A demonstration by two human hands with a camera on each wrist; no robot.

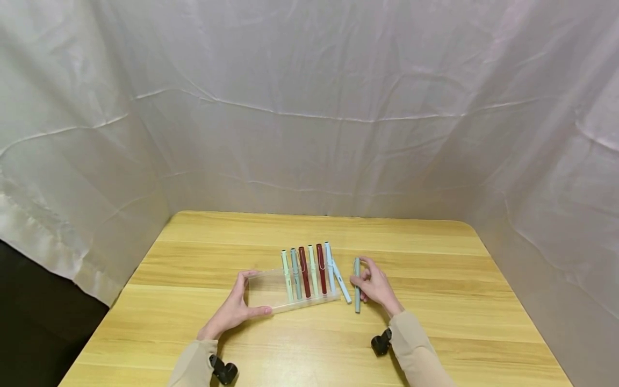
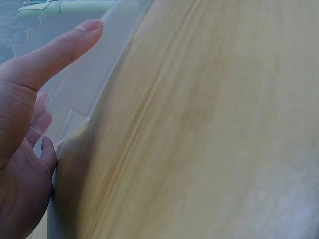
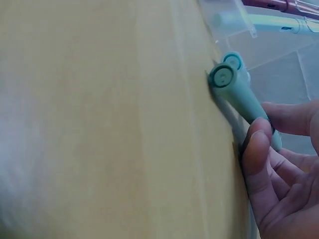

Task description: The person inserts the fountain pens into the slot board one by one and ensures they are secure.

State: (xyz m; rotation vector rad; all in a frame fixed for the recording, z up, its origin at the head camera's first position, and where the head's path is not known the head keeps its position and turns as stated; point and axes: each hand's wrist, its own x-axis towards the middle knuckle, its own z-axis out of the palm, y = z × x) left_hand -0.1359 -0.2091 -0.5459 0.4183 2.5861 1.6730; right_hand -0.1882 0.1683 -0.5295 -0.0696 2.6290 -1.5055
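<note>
My left hand [image 1: 237, 306] grips the left end of a clear plastic pen rack [image 1: 266, 290], thumb along the front edge and fingers at the back. In the left wrist view the thumb [image 2: 65, 52] lies on the clear plastic. Several capped pens lie side by side on the rack: pale green, grey-blue, dark red [image 1: 303, 271] and light blue. My right hand [image 1: 376, 287] pinches a grey-teal pen [image 1: 357, 301] between thumb and fingers, right of the rack. Seen from the right wrist, the end of this teal pen [image 3: 239, 97] points toward the camera, close over the table.
A loose light blue pen [image 1: 342, 283] lies slanted between the rack and my right hand. Beneath everything is a wood-grain table [image 1: 309, 349]. Pale cloth curtains [image 1: 309, 150] rise behind the table and along both sides.
</note>
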